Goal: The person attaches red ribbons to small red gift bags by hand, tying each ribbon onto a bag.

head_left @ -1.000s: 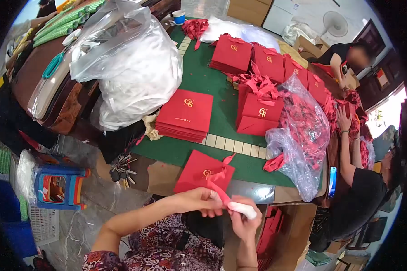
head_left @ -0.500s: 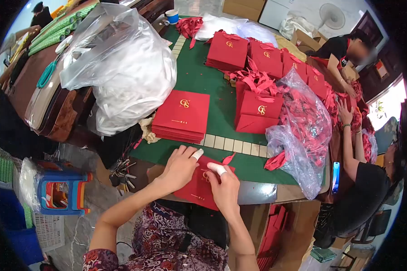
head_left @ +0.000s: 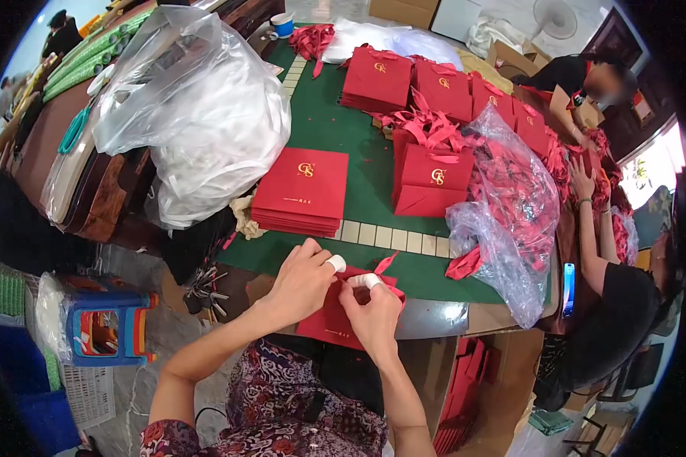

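Observation:
At the table's near edge lies a red paper bag (head_left: 331, 324), partly covered by both hands. My left hand (head_left: 305, 282) is at the bag's upper left, its fingers pinched together at the top edge, with a white wrap on one finger. Close beside it, my right hand (head_left: 370, 305) is closed with thumb and forefinger together, also wearing white wraps. What lies between the fingertips is too small to make out; a red ribbon end (head_left: 386, 263) sticks up behind my right hand. A stack of flat red bags (head_left: 300, 186) rests just beyond my hands.
Red bags with ribbon handles (head_left: 434, 179) stand on the green table (head_left: 331, 137), beside a clear plastic bag of red ribbons (head_left: 514, 190). A large bag of white material (head_left: 213, 114) is at left. Two people work at right. A cardboard box (head_left: 503, 381) stands below the table.
Both hands have closed more tightly at the bag's top edge, and my right thumb and forefinger have come together. The view has shifted slightly.

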A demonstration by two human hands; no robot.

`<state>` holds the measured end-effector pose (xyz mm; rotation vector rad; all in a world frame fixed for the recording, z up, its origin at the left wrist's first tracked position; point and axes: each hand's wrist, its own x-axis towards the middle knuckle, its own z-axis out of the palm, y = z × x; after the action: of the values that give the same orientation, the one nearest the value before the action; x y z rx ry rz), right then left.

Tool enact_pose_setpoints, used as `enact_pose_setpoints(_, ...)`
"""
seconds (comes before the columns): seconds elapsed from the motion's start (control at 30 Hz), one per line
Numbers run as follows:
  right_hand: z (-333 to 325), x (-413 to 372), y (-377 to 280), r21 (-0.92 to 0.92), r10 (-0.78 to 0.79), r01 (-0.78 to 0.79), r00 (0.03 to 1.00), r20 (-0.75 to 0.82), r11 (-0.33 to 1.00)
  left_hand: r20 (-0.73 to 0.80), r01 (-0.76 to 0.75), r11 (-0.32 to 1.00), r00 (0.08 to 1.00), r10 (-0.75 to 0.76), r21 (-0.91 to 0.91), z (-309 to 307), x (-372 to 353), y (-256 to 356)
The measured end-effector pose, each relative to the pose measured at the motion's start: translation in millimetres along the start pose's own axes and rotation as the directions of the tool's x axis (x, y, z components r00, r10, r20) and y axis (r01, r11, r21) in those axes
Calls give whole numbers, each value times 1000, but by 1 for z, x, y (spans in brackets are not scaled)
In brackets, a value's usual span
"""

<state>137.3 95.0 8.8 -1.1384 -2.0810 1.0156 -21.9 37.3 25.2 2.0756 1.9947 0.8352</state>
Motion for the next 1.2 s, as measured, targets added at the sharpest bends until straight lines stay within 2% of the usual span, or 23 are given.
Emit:
enact_pose_setpoints(0.07, 1, 0, -3, 78, 74, -74, 997, 4, 994, -3, 14, 1000, 1000, -15, -27, 0, -1, 1)
enact_pose_setpoints(0.13, 4, -2, -2, 81, 63, -62, 998, -8, 995, 61, 113, 992, 992, -110, -53, -2, -2, 3)
enact_pose_setpoints(0.2, 6, -5, -3, 85, 52, -50, 998, -19, 995, 35, 129, 988, 991, -127, -79, 0, -4, 4)
enact_pose_setpoints(0.3, 12, -11, -5, 50, 5, -1, 996, -89, 999, -11, 173, 975, 984, -176, -138, 6, -8, 5)
enact_pose_setpoints(0.37, 16, -14, 0, -71, -104, 93, 982, -157, 993, -36, 198, 965, 978, -207, -171, 9, -11, 9)
enact_pose_setpoints(0.43, 18, -16, 1, -85, -83, 70, 985, -151, 994, -14, 265, 930, 961, -278, -256, 13, -14, 14)
enact_pose_setpoints(0.5, 18, -15, 3, -99, -63, 49, 987, -146, 994, -51, 230, 940, 967, -250, -250, 12, -13, 14)
enact_pose_setpoints(0.53, 16, -14, 5, -102, -109, 95, 983, -145, 990, -86, 196, 949, 971, -223, -245, 12, -13, 15)
enact_pose_setpoints(0.6, 11, -14, 6, -103, -151, 138, 979, -140, 985, -58, 219, 939, 969, -242, -264, 13, -14, 12)
enact_pose_setpoints(0.67, 1, -14, 1, -18, -140, 140, 990, -17, 990, -36, 237, 930, 966, -257, -281, 11, -12, 10)
enact_pose_setpoints(0.77, -21, -9, -10, 34, -190, 190, 982, 8, 981, 3, 280, 910, 956, -293, -305, 9, -10, 9)
enact_pose_setpoints(0.8, -28, -7, -11, 41, -135, 135, 991, 6, 990, 5, 280, 916, 957, -291, -289, 12, -10, 8)
enact_pose_setpoints(0.87, -39, 5, -11, -74, -290, 286, 955, -63, 955, 8, 280, 920, 957, -289, -276, 15, -10, 9)
enact_pose_setpoints(0.93, -42, 17, -11, -81, -297, 290, 951, -84, 954, -16, 218, 935, 973, -231, -281, 15, -9, 13)
enact_pose_setpoints(1.0, -45, 28, 1, -218, -333, 363, 929, 162, 906, -22, 153, 952, 986, -165, -264, 16, -10, 14)
enact_pose_setpoints(1.03, -42, 32, 7, -197, -345, 387, 913, 219, 901, -31, 93, 965, 994, -103, -244, 16, -11, 14)
enact_pose_setpoints(1.07, -45, 35, 10, -196, -345, 387, 913, 218, 901, -30, 92, 966, 994, -103, -242, 15, -11, 15)
enact_pose_setpoints(1.13, -53, 42, 10, -46, -216, 257, 883, 416, 965, -153, -95, 991, 985, 79, -100, 12, -10, 17)
enact_pose_setpoints(1.17, -50, 45, 22, 71, -210, 199, 877, 432, 977, -150, -96, 990, 985, 81, -99, 13, -11, 16)
enact_pose_setpoints(1.2, -52, 48, 22, 72, -208, 196, 878, 430, 978, -153, -167, 981, 977, 151, -95, 16, -13, 13)
